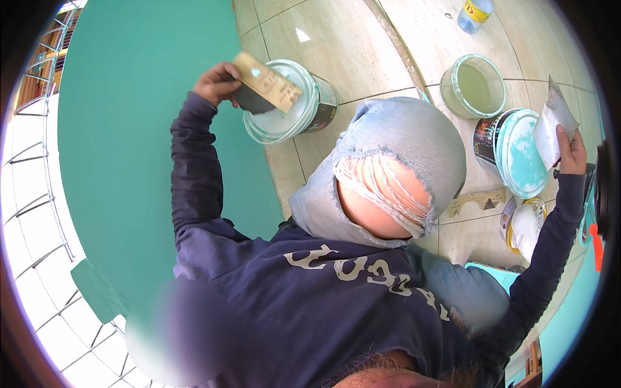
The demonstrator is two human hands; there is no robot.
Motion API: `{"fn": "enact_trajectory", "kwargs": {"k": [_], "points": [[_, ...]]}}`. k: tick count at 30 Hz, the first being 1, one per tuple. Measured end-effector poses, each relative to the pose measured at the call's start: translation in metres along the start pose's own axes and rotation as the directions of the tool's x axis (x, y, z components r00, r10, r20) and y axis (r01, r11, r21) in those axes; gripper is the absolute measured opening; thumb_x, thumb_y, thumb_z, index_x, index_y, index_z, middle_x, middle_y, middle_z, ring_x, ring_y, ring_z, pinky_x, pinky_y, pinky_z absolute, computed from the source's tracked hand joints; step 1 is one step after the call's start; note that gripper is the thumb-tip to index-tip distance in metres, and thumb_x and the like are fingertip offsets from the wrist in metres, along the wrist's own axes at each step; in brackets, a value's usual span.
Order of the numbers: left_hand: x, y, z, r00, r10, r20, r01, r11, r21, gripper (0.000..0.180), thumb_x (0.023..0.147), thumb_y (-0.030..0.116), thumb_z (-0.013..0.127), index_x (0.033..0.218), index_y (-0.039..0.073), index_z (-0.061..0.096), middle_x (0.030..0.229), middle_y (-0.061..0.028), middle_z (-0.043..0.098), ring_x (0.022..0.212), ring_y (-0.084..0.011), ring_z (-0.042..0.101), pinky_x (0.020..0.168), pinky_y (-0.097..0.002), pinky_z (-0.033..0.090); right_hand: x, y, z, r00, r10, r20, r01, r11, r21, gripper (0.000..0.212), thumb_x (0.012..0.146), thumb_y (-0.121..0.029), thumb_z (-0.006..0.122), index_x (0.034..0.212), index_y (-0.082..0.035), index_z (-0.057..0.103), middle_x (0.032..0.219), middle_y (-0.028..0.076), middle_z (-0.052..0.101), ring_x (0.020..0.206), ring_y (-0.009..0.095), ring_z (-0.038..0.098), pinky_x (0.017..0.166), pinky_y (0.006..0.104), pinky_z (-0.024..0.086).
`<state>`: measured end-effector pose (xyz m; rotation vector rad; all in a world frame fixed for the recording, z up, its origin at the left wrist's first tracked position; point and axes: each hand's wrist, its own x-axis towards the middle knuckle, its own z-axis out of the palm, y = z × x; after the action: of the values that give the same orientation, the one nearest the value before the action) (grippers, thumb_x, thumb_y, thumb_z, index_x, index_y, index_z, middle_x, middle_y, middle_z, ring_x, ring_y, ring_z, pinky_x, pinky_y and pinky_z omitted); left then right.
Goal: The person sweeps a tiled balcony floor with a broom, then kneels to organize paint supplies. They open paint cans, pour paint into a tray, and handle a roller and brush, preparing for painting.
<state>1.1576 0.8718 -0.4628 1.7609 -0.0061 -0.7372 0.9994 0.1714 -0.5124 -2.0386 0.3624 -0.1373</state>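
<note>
My left hand (218, 84) is closed on one end of a flat tan-and-black piece (275, 84), whose exact kind I cannot make out. The piece is slightly blurred and held over a white-rimmed bucket (281, 134) with pale contents or a pale lid; I cannot tell whether they touch. Out to the right, my right hand (570, 152) pinches a crumpled grey-white sheet (555, 126). That sheet is beside a paint bucket (527, 155) topped by a turquoise-and-white smeared lid.
A smooth green surface (123, 149) runs along my left. Pale floor tiles (369, 58) lie ahead. A tub of cloudy water (477, 87), a bottle (474, 16), a notched tan strip (479, 202) and a white bundle (527, 229) are right. My bent knee (414, 129) rises in the middle.
</note>
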Motion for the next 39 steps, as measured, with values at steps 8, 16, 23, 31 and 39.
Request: {"fn": "enact_trajectory", "kwargs": {"k": [8,16,23,31,39], "points": [[0.001,-0.068,-0.013,0.949,0.304,0.081,-0.149,0.207,0.967,0.036,0.059,-0.007,0.06,0.09,0.011,0.065,0.098,-0.013,0.055,0.095,-0.0324,0.052,0.086,-0.0392,0.043,0.01,-0.022,0.01,0.992,-0.11,0.06,0.123,0.954,-0.273,0.038,0.085,-0.013,0.06,0.118,0.002,0.049,0.091,0.007,0.062,0.076,0.01,0.058,0.067,0.0235,0.048],[0.04,0.071,0.142,0.602,0.798,-0.012,-0.289,0.233,0.929,0.016,0.067,-0.007,0.054,0.077,0.005,0.06,0.073,-0.0071,0.056,0.062,-0.0201,0.055,0.059,-0.0288,0.045,0.011,-0.045,0.067,0.996,0.052,-0.066,-0.036,0.975,0.219,0.031,0.084,-0.007,0.05,0.115,-0.005,0.055,0.089,0.009,0.064,0.076,0.015,0.061,0.072,0.0257,0.049],[0.056,0.129,0.226,0.577,0.783,0.233,-0.652,0.269,0.709,0.009,0.074,-0.001,0.061,0.083,0.002,0.059,0.084,-0.0072,0.061,0.073,-0.0189,0.056,0.066,-0.0272,0.043,0.019,-0.079,0.098,0.958,-0.277,-0.073,0.266,0.955,-0.134,0.035,0.081,0.005,0.038,0.101,-0.007,0.064,0.098,0.007,0.065,0.082,0.014,0.061,0.078,0.0233,0.047],[0.057,0.157,0.268,0.602,0.648,0.467,-0.787,0.383,0.483,0.017,0.071,-0.004,0.062,0.087,-0.001,0.057,0.083,-0.0125,0.06,0.07,-0.0216,0.055,0.065,-0.0293,0.044,0.018,-0.069,0.121,0.86,-0.459,-0.223,0.382,0.869,-0.316,0.035,0.068,0.001,0.05,0.098,-0.011,0.063,0.082,0.012,0.059,0.071,0.028,0.058,0.063,0.0332,0.049],[0.058,0.152,0.273,0.652,0.538,0.535,-0.758,0.488,0.433,0.024,0.072,0.005,0.067,0.092,-0.002,0.057,0.085,-0.0121,0.059,0.077,-0.0211,0.055,0.071,-0.0302,0.043,0.024,-0.051,0.158,0.944,-0.202,0.261,0.328,0.661,-0.675,0.016,0.068,-0.02,0.059,0.08,-0.012,0.065,0.083,0.008,0.064,0.087,0.025,0.06,0.083,0.04,0.04]]}}
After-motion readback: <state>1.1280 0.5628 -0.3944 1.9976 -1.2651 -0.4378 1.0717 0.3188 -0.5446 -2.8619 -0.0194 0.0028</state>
